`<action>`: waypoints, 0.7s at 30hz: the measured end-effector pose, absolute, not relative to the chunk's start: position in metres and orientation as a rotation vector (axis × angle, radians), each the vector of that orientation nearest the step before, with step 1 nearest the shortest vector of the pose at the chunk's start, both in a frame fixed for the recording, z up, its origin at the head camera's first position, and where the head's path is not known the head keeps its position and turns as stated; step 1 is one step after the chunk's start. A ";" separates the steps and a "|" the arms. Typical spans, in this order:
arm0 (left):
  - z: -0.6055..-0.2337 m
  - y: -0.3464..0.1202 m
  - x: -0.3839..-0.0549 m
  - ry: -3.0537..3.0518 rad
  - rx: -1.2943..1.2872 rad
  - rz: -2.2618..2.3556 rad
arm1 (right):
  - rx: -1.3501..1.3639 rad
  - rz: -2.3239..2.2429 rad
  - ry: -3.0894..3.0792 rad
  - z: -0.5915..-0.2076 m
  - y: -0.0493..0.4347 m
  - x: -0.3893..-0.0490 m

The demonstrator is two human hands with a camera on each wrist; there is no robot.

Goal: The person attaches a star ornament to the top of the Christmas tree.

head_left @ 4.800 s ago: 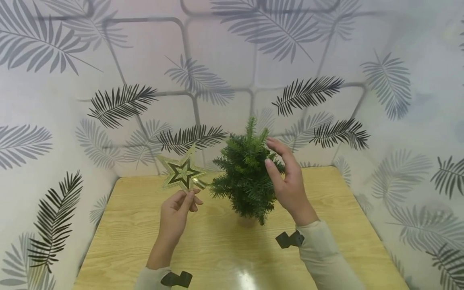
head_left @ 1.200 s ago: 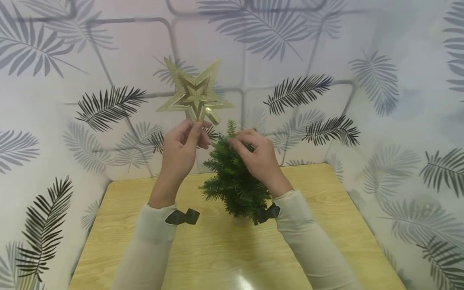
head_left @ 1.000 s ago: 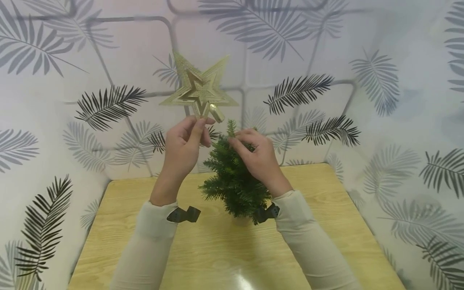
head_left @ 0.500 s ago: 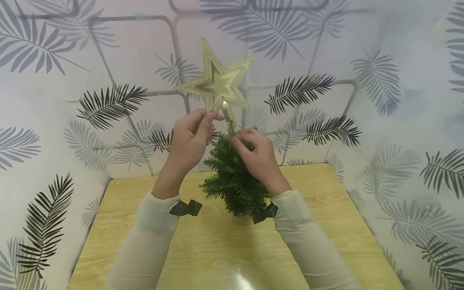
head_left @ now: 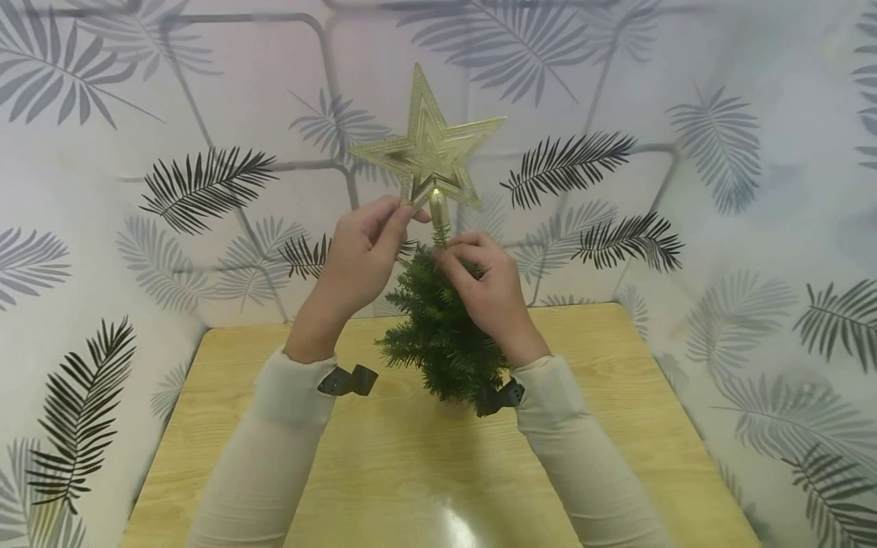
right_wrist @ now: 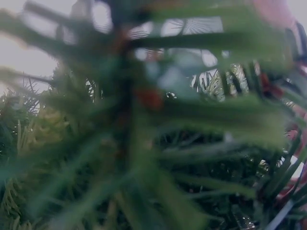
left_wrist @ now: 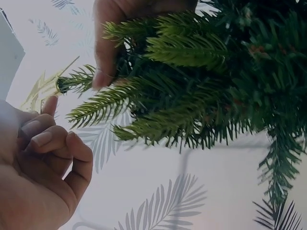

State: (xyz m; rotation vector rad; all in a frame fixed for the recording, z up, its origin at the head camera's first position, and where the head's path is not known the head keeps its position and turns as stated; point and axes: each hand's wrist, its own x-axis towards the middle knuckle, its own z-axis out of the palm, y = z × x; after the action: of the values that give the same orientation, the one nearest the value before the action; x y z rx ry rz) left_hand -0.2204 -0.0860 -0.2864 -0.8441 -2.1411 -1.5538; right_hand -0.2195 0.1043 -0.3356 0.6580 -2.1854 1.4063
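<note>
A gold star tree topper (head_left: pixel 433 148) stands nearly upright above a small green artificial Christmas tree (head_left: pixel 432 342). My left hand (head_left: pixel 366 247) pinches the star's lower left point between thumb and fingers. The topper's short gold tube sits over the tip of the tree's top sprig (head_left: pixel 441 233). Just below it, my right hand (head_left: pixel 483 281) pinches the base of that sprig. In the left wrist view the tube's rim (left_wrist: pixel 61 85) surrounds the sprig's end, with my left hand (left_wrist: pixel 43 167) beside it. Blurred needles (right_wrist: pixel 144 120) fill most of the right wrist view.
The tree stands on a light wooden table (head_left: pixel 274 426), its base mostly shaded under the branches. Behind the table rises a pale wall (head_left: pixel 740 251) with a leaf print. A black wrist strap piece (head_left: pixel 348 380) sticks out from each sleeve.
My left hand has raised the star from beside the tree, then carried it right until its tube met the top sprig. My right hand went from the tree's side to pinching that sprig.
</note>
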 end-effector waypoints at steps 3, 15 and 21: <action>-0.287 -0.085 -0.222 -2.165 -0.830 -1.553 | 0.653 1.406 -2.191 -0.335 0.105 -0.220; -0.293 -0.085 -0.225 -2.240 -0.803 -1.529 | 0.674 1.452 -2.161 -0.336 0.106 -0.222; -0.297 -0.085 -0.224 -2.240 -0.790 -1.529 | 0.672 1.479 -2.148 -0.337 0.104 -0.221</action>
State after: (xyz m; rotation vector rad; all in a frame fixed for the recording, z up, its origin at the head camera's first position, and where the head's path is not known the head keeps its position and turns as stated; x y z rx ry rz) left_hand -0.2244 -0.0847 -0.2972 -0.7899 -2.2399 -1.5294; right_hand -0.2215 0.1039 -0.3365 0.6723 -2.1482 1.4788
